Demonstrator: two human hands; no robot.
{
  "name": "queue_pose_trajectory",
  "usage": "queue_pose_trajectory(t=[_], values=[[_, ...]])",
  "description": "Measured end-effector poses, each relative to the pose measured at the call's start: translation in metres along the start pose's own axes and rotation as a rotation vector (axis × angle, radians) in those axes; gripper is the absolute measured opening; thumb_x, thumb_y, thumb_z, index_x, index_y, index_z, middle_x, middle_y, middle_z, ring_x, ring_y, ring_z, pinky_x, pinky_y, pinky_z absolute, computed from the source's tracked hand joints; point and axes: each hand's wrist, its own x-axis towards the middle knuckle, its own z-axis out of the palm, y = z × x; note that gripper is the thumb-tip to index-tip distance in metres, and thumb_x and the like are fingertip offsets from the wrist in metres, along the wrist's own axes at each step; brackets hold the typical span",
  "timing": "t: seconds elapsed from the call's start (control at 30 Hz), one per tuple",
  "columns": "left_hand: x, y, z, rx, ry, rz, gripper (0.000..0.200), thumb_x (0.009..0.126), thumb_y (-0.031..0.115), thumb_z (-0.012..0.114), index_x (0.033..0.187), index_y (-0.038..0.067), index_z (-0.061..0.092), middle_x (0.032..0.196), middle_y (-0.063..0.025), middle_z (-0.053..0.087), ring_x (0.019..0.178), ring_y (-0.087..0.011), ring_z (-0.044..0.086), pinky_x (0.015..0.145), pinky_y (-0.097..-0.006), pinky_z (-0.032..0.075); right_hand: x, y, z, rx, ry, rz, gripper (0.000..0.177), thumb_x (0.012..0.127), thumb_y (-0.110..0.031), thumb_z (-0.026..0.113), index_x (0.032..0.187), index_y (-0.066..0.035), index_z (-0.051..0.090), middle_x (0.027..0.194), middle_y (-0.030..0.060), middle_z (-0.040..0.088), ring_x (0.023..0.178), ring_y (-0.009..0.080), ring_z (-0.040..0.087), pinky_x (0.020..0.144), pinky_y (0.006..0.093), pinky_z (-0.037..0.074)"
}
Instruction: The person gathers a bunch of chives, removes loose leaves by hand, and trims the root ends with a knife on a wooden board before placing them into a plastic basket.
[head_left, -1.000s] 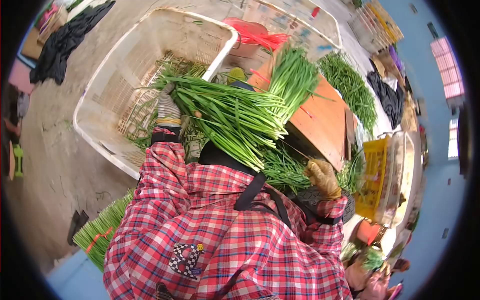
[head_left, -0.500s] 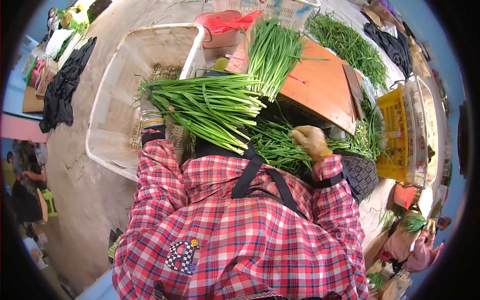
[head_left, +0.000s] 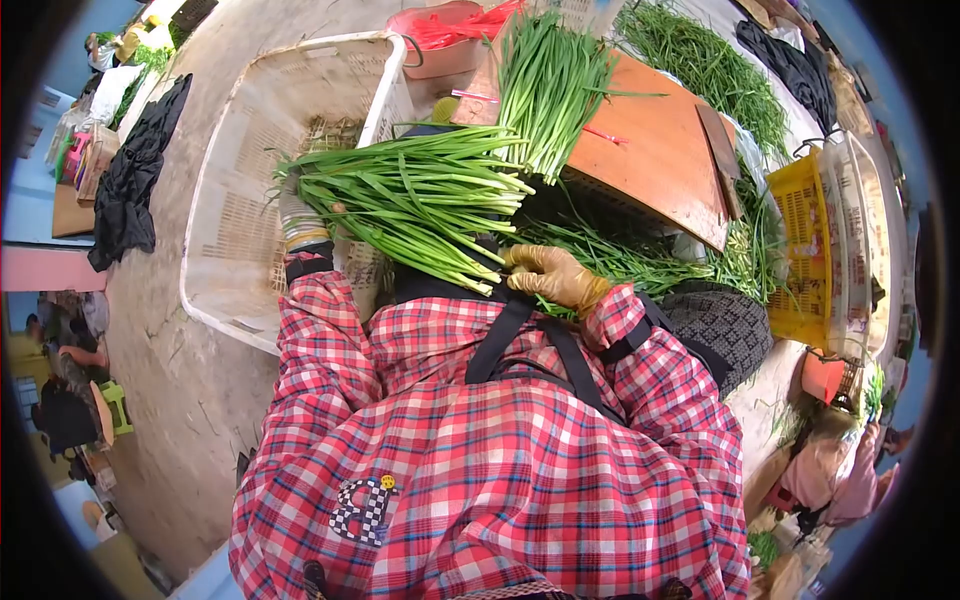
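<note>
Grasping bunch (head_left: 415, 205) by leafy end: left hand (head_left: 298, 215), its fingers partly hidden under leaves, over near right part of white crate (head_left: 300, 90). Bunch extends right, pale stalk ends just beside right hand (head_left: 555, 278); right fingers bent, whether closed on any stalk cannot be told. Second bunch (head_left: 553, 95) on orange board (head_left: 655, 155), far side. Loose greens (head_left: 645, 258) behind and right of right hand. Yellow crate (head_left: 802, 245) farther right.

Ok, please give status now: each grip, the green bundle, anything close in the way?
Left grip holding green bundle. Right grip at its stem ends, contact unclear. Close by: second bundle on orange board, overlapping it in view.
</note>
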Motion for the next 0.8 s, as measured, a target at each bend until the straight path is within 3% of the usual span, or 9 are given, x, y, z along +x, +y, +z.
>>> queue_pose_trajectory(t=[0.17,0.23,0.3,0.37,0.47,0.53,0.57,0.67,0.8], values=[[0.006,0.0,-0.009,0.036,0.006,0.034,0.037,0.087,0.032,0.058,0.106,0.0,0.059,0.103,-0.017,0.064,0.086,-0.0322,0.063,0.075,-0.0436,0.054,-0.03,-0.016,-0.032,0.178,-0.051,0.145,0.02,0.085,-0.016,0.066,0.087,0.003,0.067,0.077,0.0032,0.064,0.069,0.0086,0.058,0.064,0.0221,0.049],[-0.011,0.008,0.004,0.082,-0.084,0.054,0.035,0.086,0.03,0.062,0.103,0.0,0.06,0.1,-0.0162,0.065,0.085,-0.0309,0.064,0.075,-0.0426,0.054,-0.045,0.025,-0.067,-0.062,0.031,0.311,0.026,0.085,-0.028,0.065,0.088,-0.002,0.068,0.079,0.0058,0.067,0.072,0.0152,0.062,0.064,0.0289,0.05],[-0.005,0.008,0.004,0.062,-0.08,0.042,0.035,0.085,0.03,0.063,0.102,0.0,0.06,0.099,-0.0155,0.065,0.084,-0.03,0.064,0.075,-0.0422,0.054,-0.066,0.047,-0.088,-1.038,0.093,0.567,0.032,0.083,-0.038,0.062,0.089,-0.007,0.07,0.08,0.0113,0.068,0.075,0.0257,0.066,0.066,0.0378,0.051],[-0.005,0.013,0.009,0.041,-0.069,0.043,0.034,0.084,0.03,0.064,0.101,0.0,0.061,0.097,-0.0149,0.065,0.083,-0.029,0.064,0.075,-0.0418,0.054,-0.084,0.083,-0.082,-1.444,0.527,0.288,0.034,0.081,-0.042,0.059,0.088,-0.011,0.07,0.081,0.0157,0.067,0.08,0.0328,0.065,0.07,0.0426,0.05],[-0.009,0.02,0.021,-0.004,-0.094,0.067,0.025,0.086,0.021,0.06,0.1,0.001,0.061,0.094,-0.0132,0.065,0.08,-0.0269,0.064,0.075,-0.0397,0.054,-0.056,-0.015,-0.073,-0.794,0.354,0.59,0.032,0.079,-0.026,0.062,0.105,-0.009,0.065,0.108,0.0142,0.064,0.101,0.0294,0.06,0.088,0.0346,0.047],[-0.019,0.027,0.041,-0.053,-0.143,0.116,0.025,0.085,0.02,0.06,0.101,0.0,0.061,0.094,-0.0133,0.066,0.081,-0.027,0.064,0.076,-0.0396,0.054,-0.049,-0.035,-0.064,-0.63,0.402,-0.028,0.044,0.074,-0.015,0.064,0.118,-0.009,0.058,0.12,0.0122,0.059,0.112,0.029,0.054,0.098,0.0339,0.041],[-0.026,0.028,0.054,-0.096,-0.188,0.139,0.026,0.084,0.02,0.06,0.101,0.0,0.061,0.094,-0.0135,0.066,0.081,-0.0271,0.064,0.077,-0.0395,0.054,-0.041,-0.052,-0.058,-0.805,0.424,-0.214,0.056,0.071,-0.009,0.064,0.126,-0.007,0.052,0.125,0.0126,0.055,0.118,0.0284,0.05,0.102,0.0348,0.037],[-0.058,0.036,0.11,-0.115,-0.361,0.109,0.024,0.087,0.018,0.056,0.102,0.0,0.061,0.092,-0.0135,0.066,0.082,-0.026,0.064,0.075,-0.0383,0.055,-0.027,-0.101,-0.039,-0.84,0.369,-0.388,0.083,0.07,-0.021,0.071,0.14,-0.004,0.031,0.138,0.0213,0.038,0.131,0.0347,0.034,0.109,0.0377,0.028],[-0.096,0.036,0.184,0.006,-0.687,-0.064,0.023,0.089,0.019,0.053,0.101,0.001,0.062,0.091,-0.0124,0.066,0.082,-0.024,0.065,0.074,-0.0364,0.055,-0.019,-0.16,-0.023,-0.802,0.386,-0.629,0.103,0.064,-0.033,0.078,0.142,0.001,0.021,0.142,0.0237,0.03,0.135,0.0363,0.025,0.111,0.0402,0.022]])
